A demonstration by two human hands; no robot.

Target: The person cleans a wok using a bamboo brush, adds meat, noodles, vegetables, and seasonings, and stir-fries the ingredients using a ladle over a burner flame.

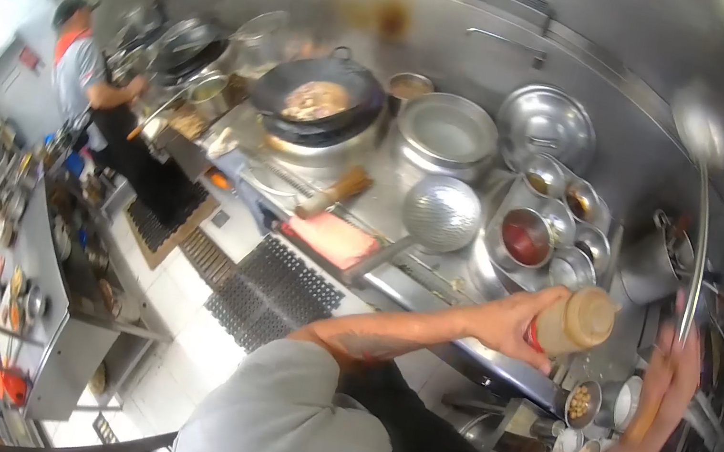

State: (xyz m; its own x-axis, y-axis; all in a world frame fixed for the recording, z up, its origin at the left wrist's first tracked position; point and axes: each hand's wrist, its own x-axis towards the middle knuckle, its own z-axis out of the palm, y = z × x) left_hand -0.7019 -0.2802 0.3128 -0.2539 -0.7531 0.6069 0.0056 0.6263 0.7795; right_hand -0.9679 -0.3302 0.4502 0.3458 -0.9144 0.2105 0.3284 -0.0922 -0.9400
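Observation:
My left hand [514, 323] is wrapped round a plastic jar [590, 321] with a tan, rounded top and a bit of red on its side. It is held in front of the sauce pots at the counter's edge. My right hand [678, 364] grips the long handle of a steel ladle [704, 127], raised upright with its bowl near the back wall. Close to the jar stand several metal pots of sauces, among them a pot of red sauce [526, 238]. Below it is a bowl of pale round pieces [581, 403].
A wok [316, 100] with food sits on the burner at the back. Beside it are a large pot of liquid [449, 130], a perforated skimmer [442, 213], a brush [339, 191] and a pink cloth [331, 238]. A co-worker [89, 71] stands at the far left by other woks.

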